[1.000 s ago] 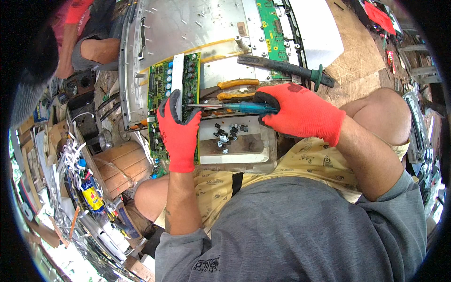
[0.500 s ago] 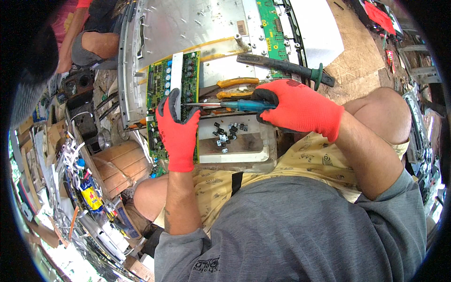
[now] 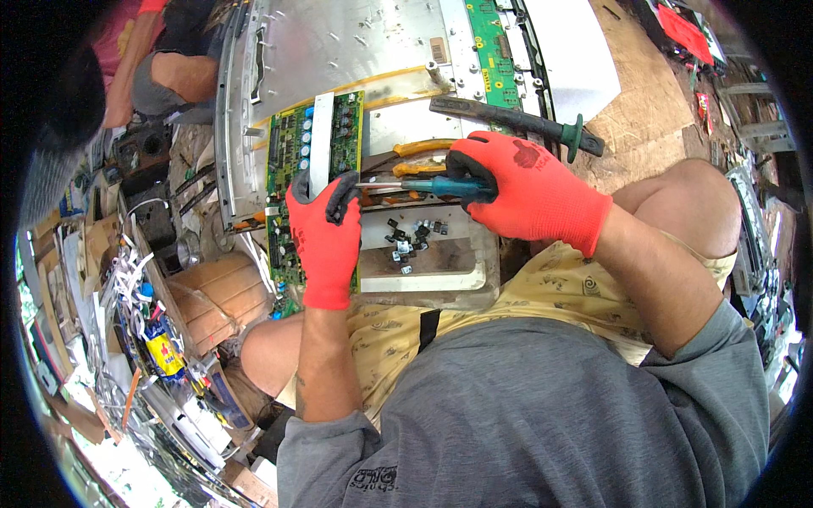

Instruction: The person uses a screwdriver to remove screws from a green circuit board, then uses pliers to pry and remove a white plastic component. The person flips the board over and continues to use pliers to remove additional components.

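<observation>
A green circuit board [image 3: 284,146] stands upright in front of me, long side running away from me. It carries a pale metal bar [image 3: 321,140], blue-sided capacitors and small dark parts. My left hand [image 3: 322,241], in a red glove with dark fingertips, grips the board at the bar's near end, its fingers curled. My right hand [image 3: 529,188], gloved alike, is wrapped round the blue handle of a screwdriver [image 3: 449,187]. The shaft points left and reaches my left fingertips; its tip is hidden there. Small black components [image 3: 408,241] lie in a whitish tray [image 3: 461,281] below the screwdriver.
Behind the board lies a large metal panel [image 3: 330,46] with a green strip board [image 3: 491,51]. A black bar tool with a green guard [image 3: 542,129] rests across it, near yellow-handled pliers [image 3: 419,147]. Scrap heaps [image 3: 127,313] fill the left. Another person's knee [image 3: 179,78] is far left.
My right hand has shifted slightly left and turned, its back showing more. The left fingers have curled in closer around the screwdriver's end. The board has moved barely to the right.
</observation>
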`<state>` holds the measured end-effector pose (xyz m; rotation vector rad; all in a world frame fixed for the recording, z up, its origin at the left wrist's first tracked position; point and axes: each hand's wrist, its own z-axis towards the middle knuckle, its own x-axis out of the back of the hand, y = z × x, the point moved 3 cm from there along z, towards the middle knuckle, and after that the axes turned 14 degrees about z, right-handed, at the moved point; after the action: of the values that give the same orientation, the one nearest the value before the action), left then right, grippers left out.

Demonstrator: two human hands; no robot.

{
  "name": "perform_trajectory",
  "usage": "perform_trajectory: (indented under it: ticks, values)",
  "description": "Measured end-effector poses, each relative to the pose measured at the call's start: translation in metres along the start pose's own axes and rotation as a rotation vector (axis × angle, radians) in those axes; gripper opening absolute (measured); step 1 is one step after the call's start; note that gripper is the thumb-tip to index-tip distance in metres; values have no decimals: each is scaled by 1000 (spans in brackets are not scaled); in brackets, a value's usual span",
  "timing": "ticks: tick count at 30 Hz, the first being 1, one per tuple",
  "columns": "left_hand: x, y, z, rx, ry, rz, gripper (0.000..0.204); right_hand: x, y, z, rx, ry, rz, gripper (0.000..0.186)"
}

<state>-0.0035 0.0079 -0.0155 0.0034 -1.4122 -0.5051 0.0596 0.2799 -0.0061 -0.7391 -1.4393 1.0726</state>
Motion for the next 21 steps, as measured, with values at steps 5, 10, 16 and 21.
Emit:
perform_trajectory:
  ticks: [5,10,16,21]
  values:
    - [-2,1,1,105,43,-63,29,5,-3,2,-302,-105,82,37]
    - [-3,0,2,109,98,-78,24,16,-12,6,-495,-330,243,37]
    - [-3,2,3,140,73,-28,26,19,-17,9,-526,-450,246,34]
    - [-1,5,6,116,17,-118,33,12,-3,-1,-144,-39,-11,36]
